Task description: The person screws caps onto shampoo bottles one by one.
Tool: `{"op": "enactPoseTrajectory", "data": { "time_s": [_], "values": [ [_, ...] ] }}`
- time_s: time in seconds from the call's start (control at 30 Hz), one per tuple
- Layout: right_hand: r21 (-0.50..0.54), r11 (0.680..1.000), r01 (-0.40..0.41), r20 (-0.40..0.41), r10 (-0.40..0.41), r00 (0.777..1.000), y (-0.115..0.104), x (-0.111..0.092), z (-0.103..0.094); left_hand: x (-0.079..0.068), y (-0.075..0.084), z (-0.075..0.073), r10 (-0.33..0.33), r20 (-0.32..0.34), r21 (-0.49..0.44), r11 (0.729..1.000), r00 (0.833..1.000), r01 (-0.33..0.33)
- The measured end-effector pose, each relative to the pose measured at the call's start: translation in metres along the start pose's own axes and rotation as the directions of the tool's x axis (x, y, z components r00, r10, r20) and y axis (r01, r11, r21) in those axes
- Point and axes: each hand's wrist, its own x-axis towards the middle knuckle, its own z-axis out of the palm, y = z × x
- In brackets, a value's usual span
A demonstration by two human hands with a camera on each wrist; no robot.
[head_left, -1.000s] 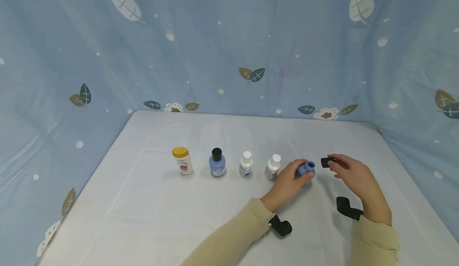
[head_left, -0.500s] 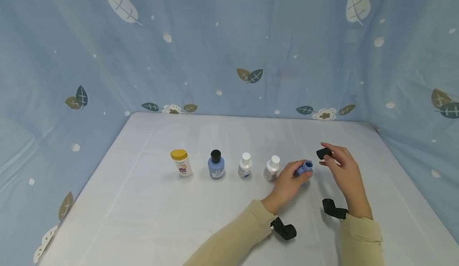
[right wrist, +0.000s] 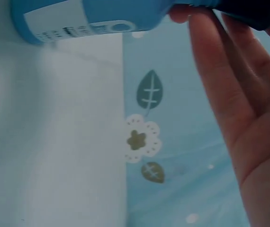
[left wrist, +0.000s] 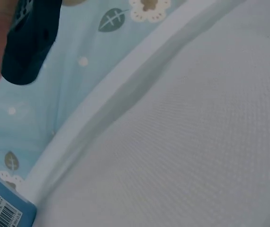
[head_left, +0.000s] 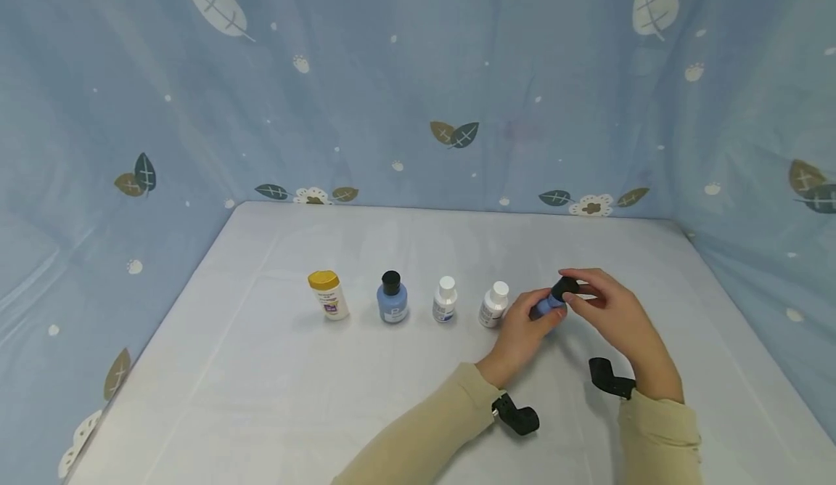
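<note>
My left hand [head_left: 520,332] grips a small blue bottle [head_left: 543,308] at the right end of the row of bottles. My right hand [head_left: 610,311] pinches a black cap [head_left: 564,288] at the bottle's neck. In the right wrist view the blue bottle [right wrist: 102,16] lies across the top, with the black cap [right wrist: 251,12] at its neck and my right fingers [right wrist: 211,52] beside it. In the left wrist view only a lower corner of the blue bottle [left wrist: 4,205], with a barcode label, shows at bottom left.
Left of my hands, a row stands on the white table [head_left: 274,398]: two white bottles [head_left: 494,303] [head_left: 445,298], a blue bottle with a black cap [head_left: 392,298] and a white bottle with a yellow lid [head_left: 329,295]. Black camera mounts [head_left: 517,416] [head_left: 610,379] sit at both wrists. A blue curtain [head_left: 366,71] hangs behind.
My right hand has brought the black cap leftward, from apart beside the open bottle onto its neck. My left hand keeps its grip on the blue bottle, nearly in place.
</note>
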Motion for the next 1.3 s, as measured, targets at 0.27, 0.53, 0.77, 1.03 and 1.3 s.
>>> {"op": "enactPoseTrajectory", "data": {
  "time_s": [0.27,0.53,0.77,1.03,1.3],
  "values": [
    [-0.069,0.998,-0.014,0.095,0.021,0.995,-0.008,0.002,-0.001,-0.001,-0.001,-0.003,0.047,-0.027,-0.006,0.999,0.999,-0.047],
    [-0.037,0.999,-0.034,0.18,0.04,0.983,-0.007,-0.002,-0.007,-0.006,0.013,-0.007,0.079,-0.035,0.004,0.997,0.996,-0.079],
    [-0.013,0.999,-0.041,0.174,0.043,0.984,-0.003,-0.003,-0.007,-0.001,-0.003,-0.004,0.088,-0.008,-0.004,0.996,0.996,-0.088],
    [-0.05,0.992,-0.113,0.152,0.119,0.981,-0.006,-0.001,-0.003,-0.001,-0.004,-0.003,0.07,-0.002,0.001,0.998,0.998,-0.07],
    [-0.026,0.993,-0.114,0.198,0.116,0.973,-0.007,-0.001,-0.005,-0.009,0.017,-0.008,0.077,-0.014,-0.011,0.997,0.997,-0.077]
  ]
}}
